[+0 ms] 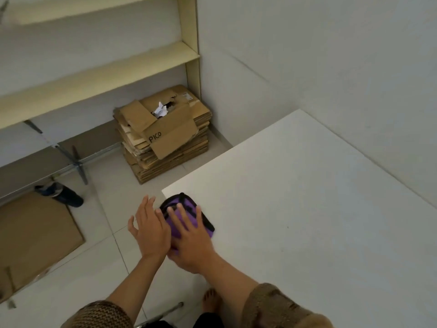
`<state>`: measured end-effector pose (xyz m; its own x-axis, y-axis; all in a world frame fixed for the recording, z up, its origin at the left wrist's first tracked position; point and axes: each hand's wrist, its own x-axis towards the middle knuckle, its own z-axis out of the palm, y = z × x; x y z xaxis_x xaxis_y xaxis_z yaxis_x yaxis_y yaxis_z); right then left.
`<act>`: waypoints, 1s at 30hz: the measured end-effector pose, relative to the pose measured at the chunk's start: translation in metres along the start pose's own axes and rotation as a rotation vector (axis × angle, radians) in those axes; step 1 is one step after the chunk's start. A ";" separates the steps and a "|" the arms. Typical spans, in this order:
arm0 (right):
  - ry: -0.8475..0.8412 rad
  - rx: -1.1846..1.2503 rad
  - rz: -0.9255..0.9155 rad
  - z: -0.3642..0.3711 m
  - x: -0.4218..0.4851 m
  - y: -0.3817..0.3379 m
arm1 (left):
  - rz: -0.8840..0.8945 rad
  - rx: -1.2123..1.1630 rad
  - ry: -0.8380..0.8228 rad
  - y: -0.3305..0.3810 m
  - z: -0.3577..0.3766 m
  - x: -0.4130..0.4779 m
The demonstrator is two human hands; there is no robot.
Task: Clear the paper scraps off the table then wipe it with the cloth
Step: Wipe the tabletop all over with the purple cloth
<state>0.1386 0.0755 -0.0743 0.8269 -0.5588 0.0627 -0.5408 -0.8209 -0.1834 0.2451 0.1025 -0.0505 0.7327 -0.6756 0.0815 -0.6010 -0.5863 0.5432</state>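
A folded purple cloth (186, 210) with a black edge lies at the near left corner of the white table (319, 221). My right hand (192, 237) rests flat on the cloth with its fingers spread, covering its near half. My left hand (149, 227) is open beside the cloth's left edge, at the table's side, fingers apart and holding nothing. White crumpled paper scraps (160, 110) sit in the open top of a cardboard box (165, 129) on the floor beyond the table. No scraps show on the tabletop.
The box rests on a stack of flattened cardboard (165, 162) in the corner, under cream wall shelves (99, 74). A flat cardboard sheet (35, 235) and a dark shoe (63, 192) lie on the tiled floor at left. A bare foot (210, 301) shows below the table.
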 end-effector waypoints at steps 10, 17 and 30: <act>0.103 0.008 0.866 -0.038 -0.146 0.147 | 0.142 -0.089 -0.085 0.024 -0.007 -0.053; 0.155 0.034 0.873 -0.028 -0.189 0.066 | 0.283 -0.105 -0.182 0.050 0.009 -0.089; 0.028 0.238 0.694 -0.038 -0.206 0.030 | 0.139 0.028 -0.524 0.080 0.000 -0.125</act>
<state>-0.0539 0.1610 -0.0553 0.3008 -0.9460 -0.1212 -0.8877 -0.2313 -0.3981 0.1057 0.1406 -0.0171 0.3931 -0.8756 -0.2808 -0.6944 -0.4828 0.5336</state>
